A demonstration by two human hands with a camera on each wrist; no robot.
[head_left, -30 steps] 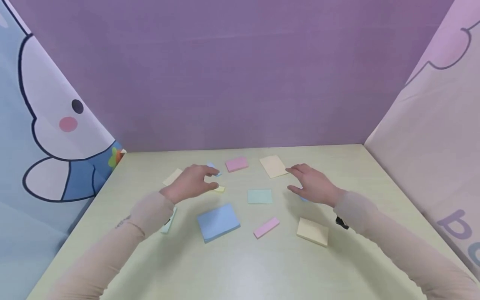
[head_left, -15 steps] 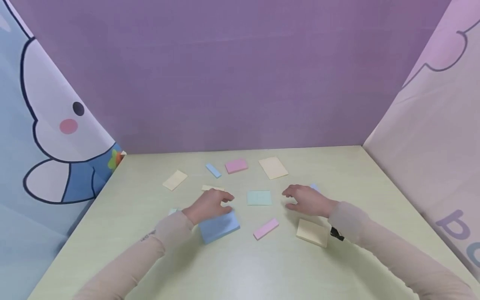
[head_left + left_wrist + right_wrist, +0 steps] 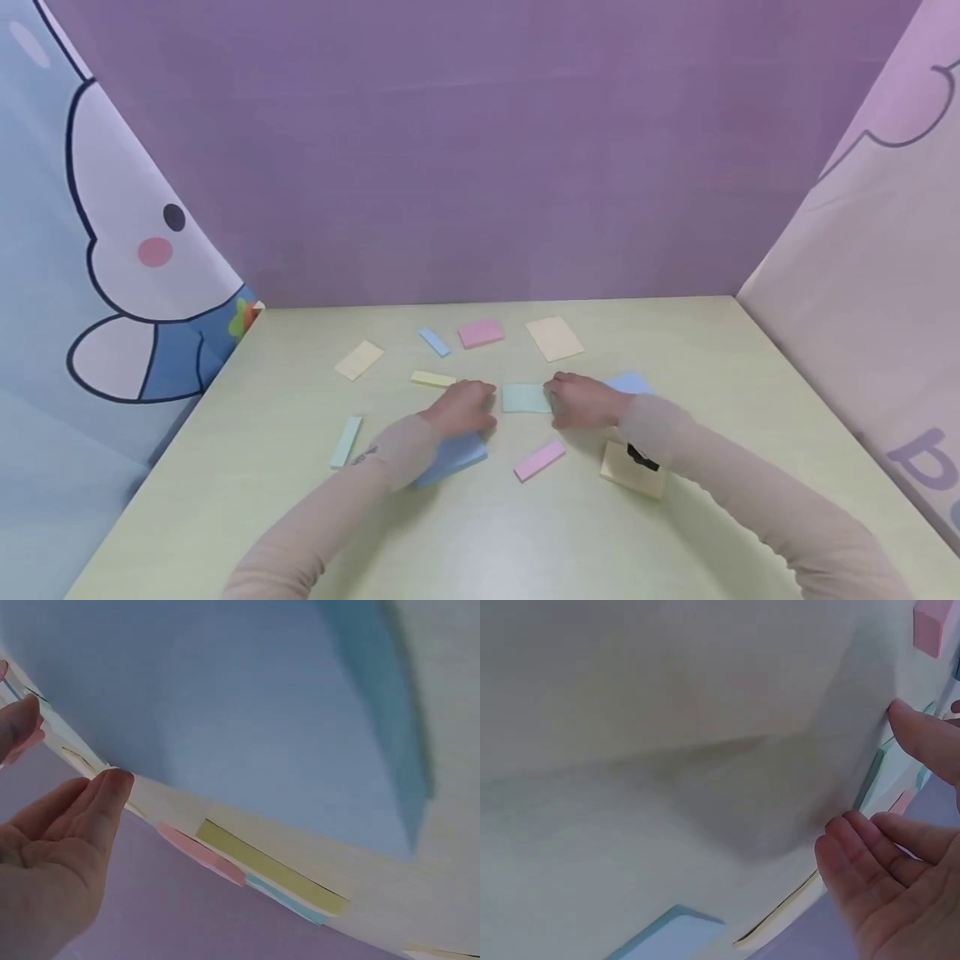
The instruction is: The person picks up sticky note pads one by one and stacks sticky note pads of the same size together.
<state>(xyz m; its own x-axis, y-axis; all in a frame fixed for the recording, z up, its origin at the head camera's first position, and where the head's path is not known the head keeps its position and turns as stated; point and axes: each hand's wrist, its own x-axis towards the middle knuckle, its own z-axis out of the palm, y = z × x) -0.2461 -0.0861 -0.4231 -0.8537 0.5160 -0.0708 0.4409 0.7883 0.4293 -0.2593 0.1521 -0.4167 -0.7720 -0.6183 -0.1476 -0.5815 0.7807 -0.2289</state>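
Note:
A mint-green sticky note pad (image 3: 523,398) lies mid-table between my two hands. My left hand (image 3: 459,410) hovers just off its left side, above a thick blue sticky note pad (image 3: 459,460); in the left wrist view the thumb and fingers are apart. At the mint pad's right edge is my right hand (image 3: 587,402), its fingertips covering that edge. The right wrist view has the thumb and fingers of the right hand (image 3: 900,877) spread apart beside the mint pad (image 3: 873,776); contact is hard to tell.
Around the hands lie a pink strip pad (image 3: 540,461), a thick yellow pad (image 3: 622,475), a blue pad (image 3: 632,382) and a mint strip (image 3: 347,442). Farther back are a yellow strip (image 3: 432,379), pink pad (image 3: 481,333) and cream pad (image 3: 554,338). A purple backdrop (image 3: 480,167) stands behind.
Both hands have come down and inward to the mint pad, the left moving right and the right moving left. The pads look unmoved on the table.

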